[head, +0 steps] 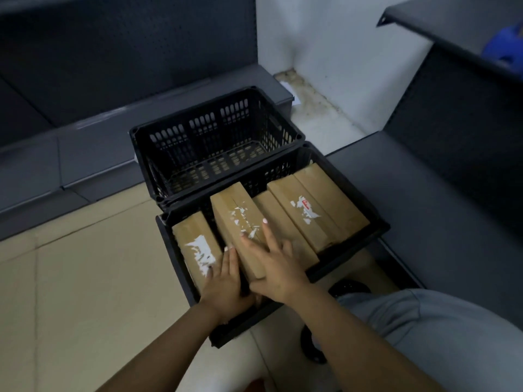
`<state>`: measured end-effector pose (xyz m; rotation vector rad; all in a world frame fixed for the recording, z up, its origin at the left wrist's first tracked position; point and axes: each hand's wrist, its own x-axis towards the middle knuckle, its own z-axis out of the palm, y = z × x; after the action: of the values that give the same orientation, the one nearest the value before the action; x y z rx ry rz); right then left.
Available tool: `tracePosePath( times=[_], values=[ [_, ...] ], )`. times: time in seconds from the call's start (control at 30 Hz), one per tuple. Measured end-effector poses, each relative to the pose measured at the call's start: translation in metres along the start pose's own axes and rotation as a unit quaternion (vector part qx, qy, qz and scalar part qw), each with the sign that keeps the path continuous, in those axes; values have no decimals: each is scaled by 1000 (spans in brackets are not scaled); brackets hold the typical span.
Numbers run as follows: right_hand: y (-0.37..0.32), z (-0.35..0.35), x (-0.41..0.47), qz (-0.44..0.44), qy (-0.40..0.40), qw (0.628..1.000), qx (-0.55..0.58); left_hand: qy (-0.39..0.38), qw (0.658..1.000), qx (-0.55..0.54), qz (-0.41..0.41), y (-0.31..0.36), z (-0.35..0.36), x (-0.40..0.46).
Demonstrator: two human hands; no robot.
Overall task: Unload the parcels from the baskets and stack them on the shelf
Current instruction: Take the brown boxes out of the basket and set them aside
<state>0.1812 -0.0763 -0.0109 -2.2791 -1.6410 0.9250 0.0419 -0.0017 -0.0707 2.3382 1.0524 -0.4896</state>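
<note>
Nearest, the left hand (223, 281) lies with straight fingers in the gap beside the raised parcel (240, 227), while the right hand (276, 264) rests spread fingers flat on its top, so neither hand curls round it. That parcel stands tilted in the near basket (351, 267), its long axis running from the hands toward the far empty basket (218, 137). Other parcels flank it closely, leaving narrow gaps. Beyond, the low grey shelf (93, 142) lies bare.
</note>
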Motion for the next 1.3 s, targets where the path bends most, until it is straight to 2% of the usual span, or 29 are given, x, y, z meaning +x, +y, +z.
tracePosePath(
  times=[0.1, 0.23, 0.43, 0.6, 0.7, 0.8, 0.87, 0.97, 1.1, 1.3],
  values=[
    [7, -26, -20, -18, 28, 999, 26, 18, 996, -55, 66, 12, -19, -10],
    [25, -64, -53, -29, 76, 993, 82, 81, 982, -94, 141, 44, -34, -18],
    [54, -98, -104, 7, 156, 973, 170, 149, 965, -63, 204, 102, -49, -23],
    [64, -110, -142, 21, 260, 953, 156, 155, 950, -35, 268, 145, -66, -23],
    [61, -123, -159, 41, 285, 953, 98, 151, 937, -79, 306, 165, -74, -24],
    [54, -134, -163, 30, 278, 959, -41, 198, 909, -133, 342, 171, -85, -29],
    [50, -130, -158, 16, 273, 957, -95, 233, 899, -129, 349, 165, -93, -33],
    [45, -118, -145, -23, 274, 958, -83, 226, 905, -98, 346, 144, -95, -34],
    [34, -100, -125, -77, 198, 977, 0, 193, 923, -96, 319, 112, -81, -36],
    [59, -81, -104, -16, 95, 994, -42, 193, 934, -191, 231, 80, -61, -35]
  ],
)
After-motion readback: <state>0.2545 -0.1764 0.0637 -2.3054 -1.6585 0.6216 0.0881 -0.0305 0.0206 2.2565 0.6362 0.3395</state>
